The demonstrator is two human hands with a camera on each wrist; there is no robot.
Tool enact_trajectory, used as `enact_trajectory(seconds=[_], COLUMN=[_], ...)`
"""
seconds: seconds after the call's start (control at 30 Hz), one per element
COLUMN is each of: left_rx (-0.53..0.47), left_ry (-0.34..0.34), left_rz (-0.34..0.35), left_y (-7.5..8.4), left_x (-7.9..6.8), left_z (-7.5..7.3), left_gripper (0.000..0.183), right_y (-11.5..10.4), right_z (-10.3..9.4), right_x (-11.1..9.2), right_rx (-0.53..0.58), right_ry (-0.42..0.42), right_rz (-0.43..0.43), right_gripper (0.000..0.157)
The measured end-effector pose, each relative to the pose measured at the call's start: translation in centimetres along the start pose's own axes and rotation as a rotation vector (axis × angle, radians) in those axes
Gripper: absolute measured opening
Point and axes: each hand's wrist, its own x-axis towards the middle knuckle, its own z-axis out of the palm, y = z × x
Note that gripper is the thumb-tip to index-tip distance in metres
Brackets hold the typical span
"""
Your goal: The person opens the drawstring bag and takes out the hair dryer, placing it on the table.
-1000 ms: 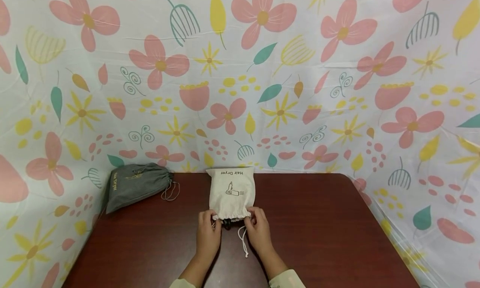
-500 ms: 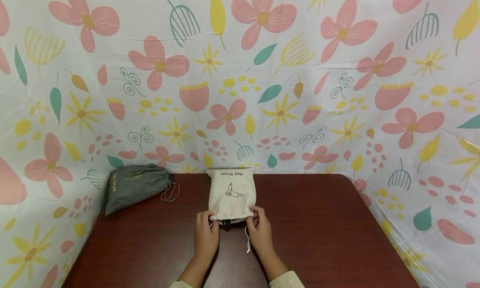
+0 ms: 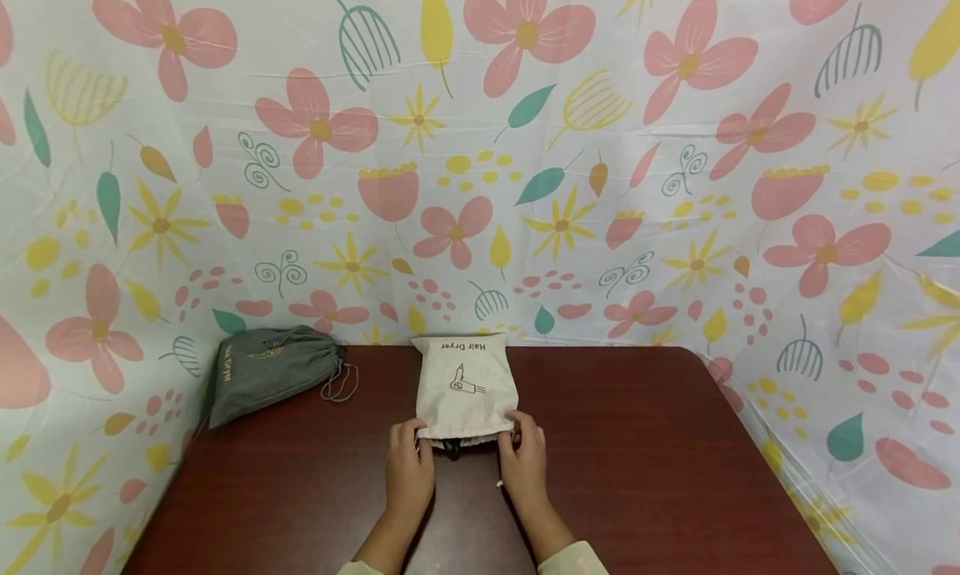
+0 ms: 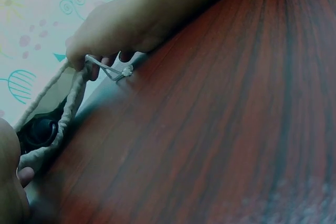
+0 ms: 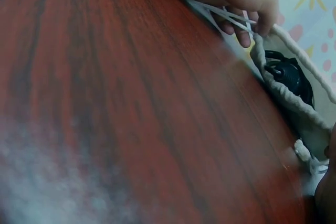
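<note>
A cream drawstring bag point(image 3: 465, 392), printed "Hair Dryer" with a dryer drawing, lies on the table with its gathered mouth toward me. My left hand point(image 3: 410, 468) pinches the left corner of the mouth. At the right corner, my right hand point(image 3: 523, 467) pinches the rim between thumb and fingers. The mouth is stretched apart, and a black object point(image 5: 289, 77) with a looped cord shows inside it in the right wrist view. Most of that object is hidden by the cloth. A knotted white drawstring point(image 4: 126, 71) hangs beside my right hand in the left wrist view.
A grey drawstring bag point(image 3: 277, 371), also marked "Hair Dryer", lies at the table's back left with its cord trailing right. The dark red wooden table point(image 3: 637, 458) meets a flower-printed cloth backdrop point(image 3: 480, 142) behind and at both sides.
My hands have moved apart, the left one leftward and the right one rightward, and the bag's mouth is stretched wider. The hanging drawstring now shows less beside my right hand.
</note>
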Motion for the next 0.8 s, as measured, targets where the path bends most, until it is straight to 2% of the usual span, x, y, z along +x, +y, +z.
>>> enact_trajectory(seconds=[0.1, 0.53, 0.8], left_rx=[0.003, -0.015, -0.018], left_ry=[-0.006, -0.055, -0.048], left_rz=[-0.005, -0.046, -0.062], left_y=[0.02, -0.21, -0.28], left_x=[-0.07, -0.05, 0.01], left_z=[-0.07, -0.22, -0.34], left_gripper=[0.02, 0.024, 0.024], right_y=[0.14, -0.05, 0.15], right_z=[0.07, -0.02, -0.01], right_x=[-0.08, -0.07, -0.04], right_rx=[-0.018, -0.031, -0.021], right_ry=[0.017, 0.025, 0.093], right_rz=[-0.025, -0.038, -0.076], right_gripper=[0.03, 0.029, 0.028])
